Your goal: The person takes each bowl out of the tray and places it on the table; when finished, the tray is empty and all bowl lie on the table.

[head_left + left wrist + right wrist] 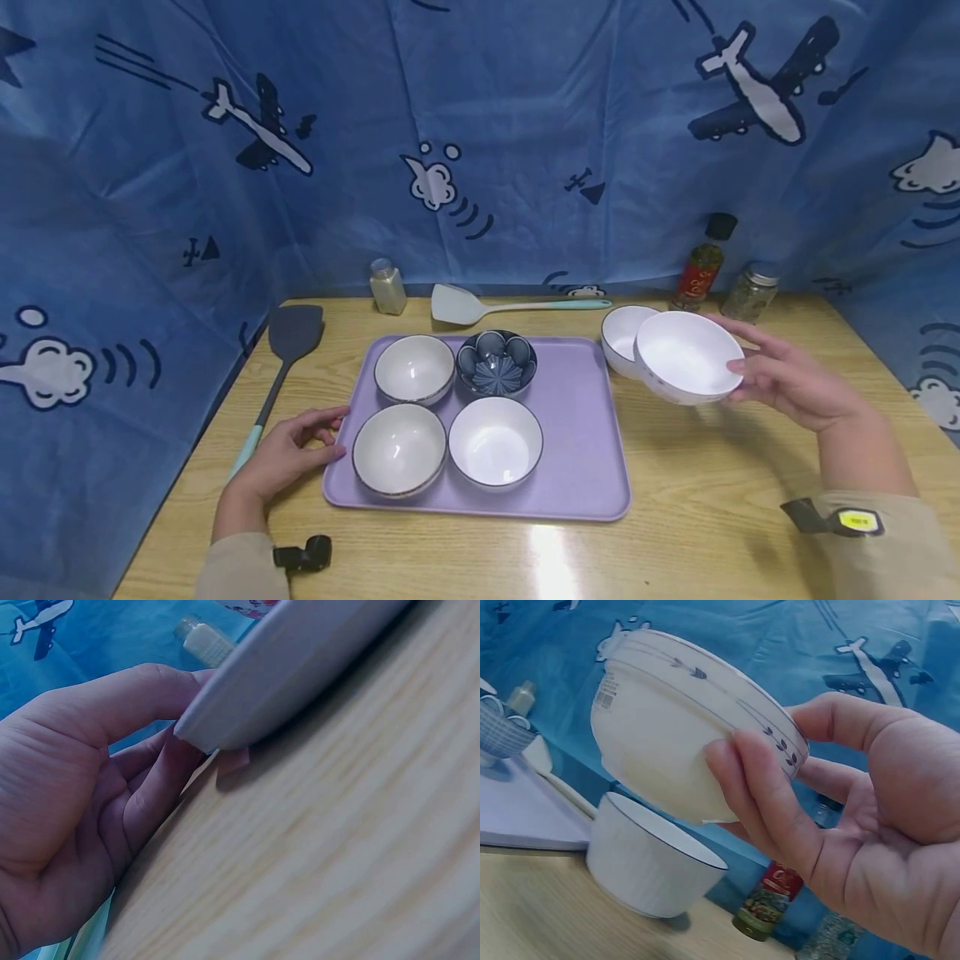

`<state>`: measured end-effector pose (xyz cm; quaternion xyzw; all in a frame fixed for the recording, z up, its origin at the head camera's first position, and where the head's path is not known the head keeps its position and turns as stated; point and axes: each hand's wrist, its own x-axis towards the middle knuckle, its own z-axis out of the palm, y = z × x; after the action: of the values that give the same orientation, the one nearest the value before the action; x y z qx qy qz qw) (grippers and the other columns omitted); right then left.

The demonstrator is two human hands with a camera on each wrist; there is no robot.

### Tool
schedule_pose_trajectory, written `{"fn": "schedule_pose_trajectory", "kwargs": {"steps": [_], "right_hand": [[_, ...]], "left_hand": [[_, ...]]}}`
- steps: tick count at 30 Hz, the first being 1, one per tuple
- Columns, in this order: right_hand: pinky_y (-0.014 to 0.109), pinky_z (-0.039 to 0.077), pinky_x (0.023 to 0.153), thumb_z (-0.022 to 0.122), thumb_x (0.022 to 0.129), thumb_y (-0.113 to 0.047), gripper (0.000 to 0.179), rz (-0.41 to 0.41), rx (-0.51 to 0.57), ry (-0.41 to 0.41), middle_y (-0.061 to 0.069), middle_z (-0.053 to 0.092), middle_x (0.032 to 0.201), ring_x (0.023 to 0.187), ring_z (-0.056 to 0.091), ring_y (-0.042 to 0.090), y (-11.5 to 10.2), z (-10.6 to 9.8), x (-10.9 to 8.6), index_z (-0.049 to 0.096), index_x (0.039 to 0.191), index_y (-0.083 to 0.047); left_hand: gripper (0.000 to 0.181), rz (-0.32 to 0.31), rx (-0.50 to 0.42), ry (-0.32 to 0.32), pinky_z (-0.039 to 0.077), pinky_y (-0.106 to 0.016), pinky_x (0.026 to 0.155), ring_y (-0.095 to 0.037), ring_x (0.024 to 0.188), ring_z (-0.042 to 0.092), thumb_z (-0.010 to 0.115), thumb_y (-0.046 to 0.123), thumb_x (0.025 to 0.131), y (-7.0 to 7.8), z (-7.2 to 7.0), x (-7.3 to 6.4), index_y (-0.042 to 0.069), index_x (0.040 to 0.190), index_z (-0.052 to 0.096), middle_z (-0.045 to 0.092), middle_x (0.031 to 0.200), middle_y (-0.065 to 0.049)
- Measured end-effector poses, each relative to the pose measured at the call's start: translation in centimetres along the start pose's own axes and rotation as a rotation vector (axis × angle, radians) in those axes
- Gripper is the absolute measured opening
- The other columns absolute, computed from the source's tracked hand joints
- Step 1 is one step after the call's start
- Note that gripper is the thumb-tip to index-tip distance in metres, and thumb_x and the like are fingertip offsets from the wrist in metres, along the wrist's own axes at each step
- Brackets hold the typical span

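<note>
My right hand (795, 383) holds a white bowl (686, 354) by its rim, tilted and raised above the table. In the right wrist view, thin lines and small dark leaves run round this bowl (667, 727). Behind and left of it, a smaller white bowl (621, 337) stands on the table. At the left edge of a lilac tray (581, 433), my left hand (281, 454) grips the rim, fingers partly underneath. On the tray stand two cream bowls (415, 367), a dark blue patterned bowl (497, 364) and a white bowl with a dark rim (495, 442).
Left of the tray lies a dark spatula (296, 333) with a mint handle. A pale spatula (457, 307) lies behind the tray, near a small shaker jar (387, 287). At the back right stand a red-labelled bottle (699, 271) and a glass jar (750, 293). Blue curtain (510, 150) surrounds the table.
</note>
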<state>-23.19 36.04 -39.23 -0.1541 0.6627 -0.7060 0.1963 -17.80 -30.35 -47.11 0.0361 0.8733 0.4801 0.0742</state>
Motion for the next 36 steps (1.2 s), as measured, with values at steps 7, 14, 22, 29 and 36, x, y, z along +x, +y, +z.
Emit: {"fn": "schedule_pose_trajectory", "kwargs": {"steps": [7, 14, 22, 29, 36], "right_hand": [[0.033, 0.059, 0.081, 0.037, 0.102, 0.006, 0.058, -0.046, 0.107, 0.053, -0.008, 0.048, 0.135, 0.101, 0.070, 0.017, -0.1, -1.7, -0.8, 0.044, 0.148, -0.028], [0.032, 0.058, 0.084, 0.036, 0.103, 0.007, 0.058, -0.042, 0.204, 0.099, -0.007, 0.046, 0.134, 0.103, 0.069, 0.017, -0.1, -2.8, -1.3, 0.043, 0.149, -0.028], [0.031, 0.058, 0.083, 0.037, 0.103, 0.006, 0.055, -0.039, 0.270, 0.165, -0.007, 0.049, 0.129, 0.101, 0.070, 0.017, 0.3, -3.9, -1.8, 0.045, 0.146, -0.028], [0.031, 0.058, 0.083, 0.042, 0.104, 0.002, 0.068, -0.002, 0.256, 0.256, -0.005, 0.040, 0.128, 0.099, 0.070, 0.015, 0.8, -4.5, -1.8, 0.013, 0.160, -0.024], [0.031, 0.058, 0.082, 0.045, 0.102, 0.004, 0.064, 0.008, 0.291, 0.309, -0.001, 0.031, 0.131, 0.097, 0.071, 0.018, 1.6, -4.7, -1.6, 0.025, 0.155, -0.026]], "left_hand": [[0.060, 0.024, -0.010, 0.001, 0.044, -0.016, 0.085, -0.011, 0.096, 0.059, 0.081, 0.022, 0.084, 0.1, 0.0, 0.0, 0.014, 0.140, 0.058, 0.062, 0.117, -0.011], [0.060, 0.022, -0.006, 0.003, 0.044, -0.016, 0.085, -0.011, 0.096, 0.059, 0.080, 0.022, 0.084, 0.1, 0.1, 0.1, 0.014, 0.140, 0.058, 0.063, 0.118, -0.010], [0.060, -0.007, -0.005, 0.005, 0.045, -0.017, 0.085, -0.012, 0.097, 0.059, 0.081, 0.023, 0.084, 0.2, 0.2, 0.1, 0.016, 0.139, 0.059, 0.063, 0.119, -0.010], [0.060, 0.003, -0.008, 0.002, 0.045, -0.017, 0.085, -0.012, 0.097, 0.059, 0.080, 0.022, 0.084, 0.3, 0.0, 0.0, 0.014, 0.139, 0.059, 0.063, 0.121, -0.010], [0.060, 0.000, -0.003, 0.000, 0.045, -0.017, 0.085, -0.012, 0.097, 0.059, 0.081, 0.022, 0.084, 0.4, -0.1, -0.1, 0.013, 0.139, 0.059, 0.063, 0.121, -0.011]]}}
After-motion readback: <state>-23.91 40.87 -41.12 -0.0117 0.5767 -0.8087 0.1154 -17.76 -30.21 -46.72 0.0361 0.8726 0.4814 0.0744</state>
